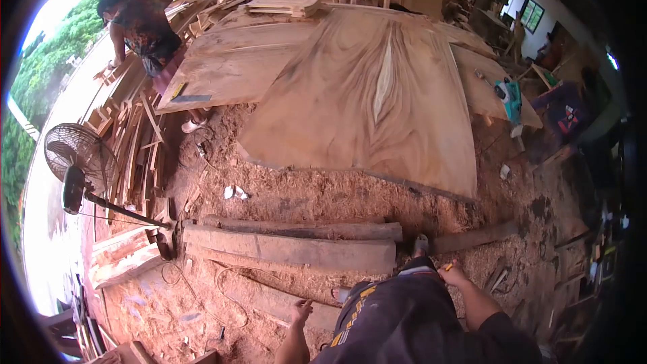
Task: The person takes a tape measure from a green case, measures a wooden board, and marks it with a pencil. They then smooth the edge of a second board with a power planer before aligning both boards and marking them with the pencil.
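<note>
I look down on my own dark trousers (397,317) and a foot (420,246) on sawdust-covered ground. My left hand (301,311) hangs at my side with its fingers apart, holding nothing, above a half-buried plank (269,300). My right hand (455,275) is curled by my hip with a small yellow pencil-like object (447,267) sticking out of it. Rough grey planks (290,251) lie just in front of me. Beyond them a very large pale wooden slab (364,94) lies flat.
Another person (141,23) bends over stacked timber at the far left. A pedestal fan (77,155) stands at the left by offcuts. A teal power tool (509,94) rests on a board at the right. A cable (229,276) snakes over the sawdust.
</note>
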A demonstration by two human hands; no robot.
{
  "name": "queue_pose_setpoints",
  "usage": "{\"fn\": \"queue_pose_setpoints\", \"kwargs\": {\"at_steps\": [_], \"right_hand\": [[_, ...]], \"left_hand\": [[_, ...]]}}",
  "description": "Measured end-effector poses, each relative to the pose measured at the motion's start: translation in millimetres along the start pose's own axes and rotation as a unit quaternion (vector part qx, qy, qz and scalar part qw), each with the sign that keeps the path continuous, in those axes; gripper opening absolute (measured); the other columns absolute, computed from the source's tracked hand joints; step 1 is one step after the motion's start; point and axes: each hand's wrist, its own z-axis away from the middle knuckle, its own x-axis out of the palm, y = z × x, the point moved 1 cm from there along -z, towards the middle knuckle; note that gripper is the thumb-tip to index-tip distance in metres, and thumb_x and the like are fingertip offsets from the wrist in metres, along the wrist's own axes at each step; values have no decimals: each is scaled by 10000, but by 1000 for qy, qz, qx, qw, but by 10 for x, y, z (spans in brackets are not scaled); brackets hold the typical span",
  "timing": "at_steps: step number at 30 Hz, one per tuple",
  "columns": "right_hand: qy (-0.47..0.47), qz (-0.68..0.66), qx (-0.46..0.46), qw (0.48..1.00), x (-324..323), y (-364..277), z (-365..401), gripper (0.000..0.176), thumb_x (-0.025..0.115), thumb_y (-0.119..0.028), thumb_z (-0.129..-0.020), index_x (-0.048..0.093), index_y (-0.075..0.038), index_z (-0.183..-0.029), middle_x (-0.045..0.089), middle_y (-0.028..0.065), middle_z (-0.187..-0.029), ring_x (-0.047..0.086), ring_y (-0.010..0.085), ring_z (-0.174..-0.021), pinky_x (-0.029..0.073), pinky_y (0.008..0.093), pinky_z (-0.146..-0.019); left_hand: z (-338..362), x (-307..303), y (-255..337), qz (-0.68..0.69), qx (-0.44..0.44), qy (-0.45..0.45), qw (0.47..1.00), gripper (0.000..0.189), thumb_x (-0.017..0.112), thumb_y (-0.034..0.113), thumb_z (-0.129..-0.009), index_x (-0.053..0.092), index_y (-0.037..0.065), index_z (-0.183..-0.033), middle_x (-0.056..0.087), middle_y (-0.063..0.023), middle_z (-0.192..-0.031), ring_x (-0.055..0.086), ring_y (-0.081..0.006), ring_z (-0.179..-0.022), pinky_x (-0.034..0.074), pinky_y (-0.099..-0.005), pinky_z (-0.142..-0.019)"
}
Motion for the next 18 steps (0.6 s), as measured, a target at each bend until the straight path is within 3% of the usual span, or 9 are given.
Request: {"fn": "queue_pose_setpoints", "kwargs": {"at_steps": [2, 5, 6, 8, 10, 13, 14, 18], "right_hand": [[-39, -47, 13, 998, -280, -326, 246, 353, 681, -374, -814, 713, -81, -1009, 660, 198, -1150, 596, 341, -1150, 448, 413, -1018], [47, -111, -32, 992, -77, -301, 127, 190, 625, -254, -866, 717, -88, -858, 705, 69, -745, 682, 208, -745, 483, 337, -945], [32, -106, -26, 994, -99, -344, 177, 166, 630, -227, -867, 721, -89, -879, 708, 69, -759, 684, 203, -763, 501, 332, -891], [5, -96, -14, 995, -544, -1019, 650, 131, 639, -173, -871, 729, -90, -919, 715, 71, -788, 688, 194, -797, 536, 322, -781], [18, -107, -52, 993, -436, -923, 559, 133, 644, -150, -867, 731, -96, -952, 719, 76, -824, 690, 193, -832, 534, 323, -793], [48, -130, -96, 986, -298, -813, 456, 132, 654, -139, -855, 728, -96, -955, 720, 88, -889, 689, 200, -859, 531, 325, -796], [57, -139, -108, 983, -259, -781, 443, 129, 658, -146, -853, 727, -94, -949, 719, 89, -887, 688, 203, -854, 531, 328, -793], [66, -113, -148, 980, -262, -646, 404, 131, 683, -184, -832, 717, -86, -913, 710, 102, -877, 687, 226, -841, 532, 341, -776]], "left_hand": [[27, -71, 11, 24, 2, 22, 999, 309, 719, 197, -878, 638, -52, -1042, 660, -107, -770, 630, -169, -614, 531, -280, -581], [-23, -151, -102, 53, 34, 42, 997, 274, 708, 162, -881, 634, -59, -1025, 664, -126, -795, 648, -183, -644, 556, -294, -618], [-19, -244, -158, 90, 33, -26, 995, 287, 703, 142, -876, 632, -68, -1059, 669, -139, -807, 663, -198, -658, 567, -307, -622], [-112, -322, -365, 41, 157, -123, 979, 312, 700, 134, -874, 623, -83, -1085, 674, -145, -821, 674, -208, -669, 574, -315, -619], [19, -210, -184, 69, -52, -62, 994, 350, 685, 124, -878, 602, -116, -1119, 680, -159, -855, 692, -233, -686, 592, -333, -621], [154, -91, -142, 11, -17, -37, 999, 339, 680, 115, -882, 601, -119, -1114, 681, -165, -888, 692, -249, -693, 601, -343, -651], [168, -67, -151, 64, -14, -55, 996, 345, 691, 125, -877, 609, -98, -1128, 687, -172, -941, 694, -251, -753, 589, -321, -679], [111, 20, -198, -38, -13, -71, 997, 353, 607, 332, -931, 645, 69, -1163, 736, -63, -975, 699, -223, -913, 455, -351, -796]]}}
